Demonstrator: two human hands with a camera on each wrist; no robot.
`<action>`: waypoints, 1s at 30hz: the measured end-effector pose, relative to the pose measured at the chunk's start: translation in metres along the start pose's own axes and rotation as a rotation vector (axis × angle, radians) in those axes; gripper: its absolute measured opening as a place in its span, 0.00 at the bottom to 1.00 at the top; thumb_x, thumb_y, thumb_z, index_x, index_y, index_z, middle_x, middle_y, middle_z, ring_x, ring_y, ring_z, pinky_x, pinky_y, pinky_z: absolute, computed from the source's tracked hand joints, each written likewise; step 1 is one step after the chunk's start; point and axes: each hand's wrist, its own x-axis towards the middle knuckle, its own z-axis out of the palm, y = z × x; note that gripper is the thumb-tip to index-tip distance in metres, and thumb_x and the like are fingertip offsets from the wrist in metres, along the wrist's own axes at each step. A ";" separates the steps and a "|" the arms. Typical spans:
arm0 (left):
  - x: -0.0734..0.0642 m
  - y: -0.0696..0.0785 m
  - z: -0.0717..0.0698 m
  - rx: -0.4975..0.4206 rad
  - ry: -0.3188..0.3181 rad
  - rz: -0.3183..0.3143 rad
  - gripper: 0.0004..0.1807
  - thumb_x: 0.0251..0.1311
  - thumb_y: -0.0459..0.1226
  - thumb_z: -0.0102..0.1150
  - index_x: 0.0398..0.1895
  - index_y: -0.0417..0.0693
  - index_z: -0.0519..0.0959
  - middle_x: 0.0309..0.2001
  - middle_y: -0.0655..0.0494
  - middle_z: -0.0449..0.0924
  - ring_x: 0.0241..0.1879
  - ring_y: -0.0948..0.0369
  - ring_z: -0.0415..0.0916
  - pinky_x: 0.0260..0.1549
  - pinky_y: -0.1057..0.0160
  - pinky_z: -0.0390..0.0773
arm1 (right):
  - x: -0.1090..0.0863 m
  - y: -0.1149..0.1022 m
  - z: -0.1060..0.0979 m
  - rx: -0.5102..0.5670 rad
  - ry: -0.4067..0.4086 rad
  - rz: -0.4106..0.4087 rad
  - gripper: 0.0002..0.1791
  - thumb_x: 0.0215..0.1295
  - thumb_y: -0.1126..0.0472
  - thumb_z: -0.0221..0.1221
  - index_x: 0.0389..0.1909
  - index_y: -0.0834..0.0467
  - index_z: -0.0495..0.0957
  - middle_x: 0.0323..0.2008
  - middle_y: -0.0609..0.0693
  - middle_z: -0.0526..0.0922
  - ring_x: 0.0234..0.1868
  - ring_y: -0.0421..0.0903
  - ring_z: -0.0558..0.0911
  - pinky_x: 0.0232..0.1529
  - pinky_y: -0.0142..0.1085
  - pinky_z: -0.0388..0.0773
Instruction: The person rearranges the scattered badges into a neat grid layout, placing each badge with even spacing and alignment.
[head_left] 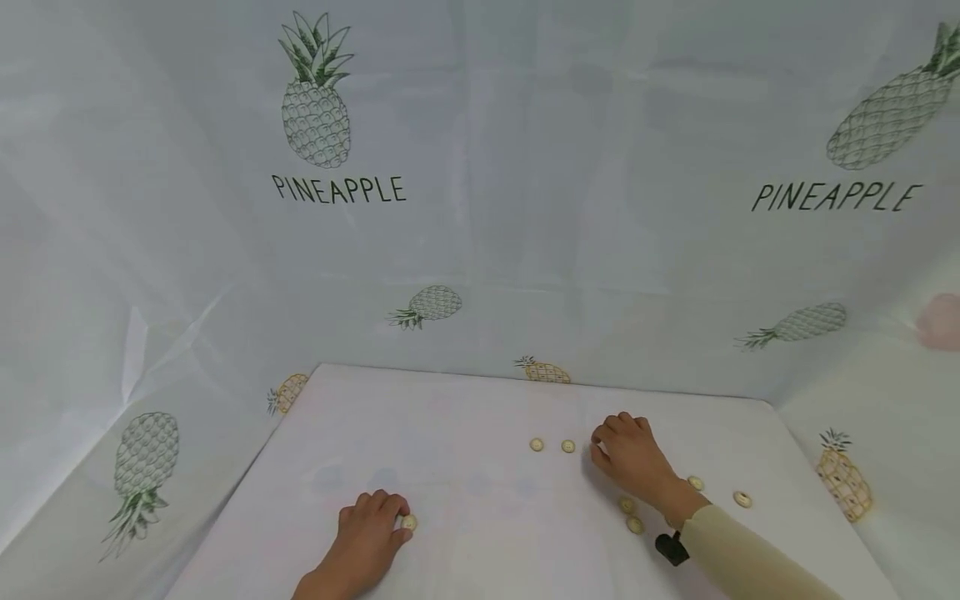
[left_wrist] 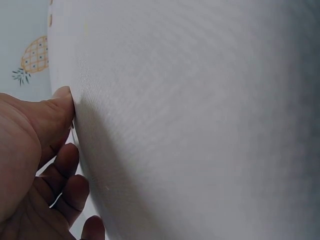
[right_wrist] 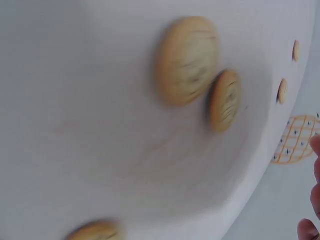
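Between the thumb and index finger of my left hand (head_left: pixel 365 533) is a small round tan disc (head_left: pixel 409 522), pinched at the table surface. In the left wrist view the thumb (left_wrist: pixel 60 112) and fingers hide nearly all of it. My right hand (head_left: pixel 633 458) is over the right part of the table with fingers bent down. Whether it holds anything is hidden. Just left of it lies a disc (head_left: pixel 568 447), with another disc (head_left: pixel 537 445) farther left. In the right wrist view, two touching discs (right_wrist: pixel 192 60) show dark marks on top; only fingertips (right_wrist: pixel 316 197) appear at the edge.
Below the right forearm lie two adjacent discs (head_left: pixel 635 525). Beyond it are a disc (head_left: pixel 696 483) and another disc (head_left: pixel 742 499) at the right. A black device (head_left: pixel 671 548) sits at the right wrist. Pineapple-print cloth (head_left: pixel 525 250) stands around the white table (head_left: pixel 480 433).
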 end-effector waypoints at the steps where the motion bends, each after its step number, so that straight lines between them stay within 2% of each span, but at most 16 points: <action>1: 0.000 0.000 0.000 -0.002 0.000 -0.001 0.12 0.64 0.45 0.73 0.44 0.58 0.79 0.42 0.63 0.75 0.42 0.61 0.67 0.43 0.46 0.70 | -0.005 0.002 -0.003 -0.003 0.015 0.001 0.05 0.64 0.61 0.70 0.31 0.53 0.83 0.32 0.44 0.79 0.38 0.46 0.73 0.47 0.50 0.72; 7: -0.002 0.001 -0.001 -0.009 0.000 0.003 0.11 0.64 0.44 0.72 0.44 0.58 0.79 0.41 0.63 0.75 0.41 0.61 0.67 0.43 0.47 0.69 | -0.034 0.009 -0.016 -0.025 0.097 -0.015 0.07 0.61 0.62 0.72 0.29 0.52 0.82 0.30 0.42 0.79 0.35 0.44 0.73 0.44 0.49 0.71; 13: -0.005 0.004 -0.006 -0.002 0.026 0.028 0.13 0.63 0.43 0.73 0.45 0.57 0.79 0.43 0.61 0.77 0.41 0.61 0.68 0.43 0.45 0.72 | -0.059 0.014 -0.019 -0.033 0.113 -0.021 0.07 0.59 0.61 0.72 0.30 0.51 0.81 0.31 0.42 0.79 0.35 0.43 0.73 0.43 0.48 0.71; 22: -0.006 0.006 -0.006 0.035 0.043 0.017 0.14 0.62 0.42 0.74 0.45 0.56 0.79 0.42 0.62 0.76 0.42 0.60 0.69 0.42 0.47 0.71 | -0.085 0.008 -0.022 -0.066 0.045 0.003 0.09 0.61 0.56 0.73 0.31 0.50 0.82 0.32 0.42 0.79 0.37 0.43 0.74 0.46 0.51 0.75; 26: -0.005 0.006 -0.005 0.039 0.037 0.008 0.14 0.62 0.43 0.74 0.46 0.55 0.79 0.43 0.61 0.76 0.43 0.59 0.69 0.43 0.46 0.71 | -0.096 0.004 -0.021 -0.080 0.023 0.004 0.09 0.61 0.53 0.73 0.31 0.49 0.82 0.32 0.40 0.78 0.37 0.43 0.73 0.46 0.50 0.72; 30: -0.005 0.006 -0.004 0.060 0.045 0.027 0.13 0.62 0.43 0.74 0.44 0.55 0.79 0.42 0.61 0.75 0.43 0.59 0.70 0.43 0.45 0.71 | -0.104 -0.001 -0.023 -0.088 -0.036 0.045 0.12 0.62 0.48 0.73 0.30 0.48 0.80 0.32 0.40 0.77 0.38 0.43 0.72 0.48 0.52 0.70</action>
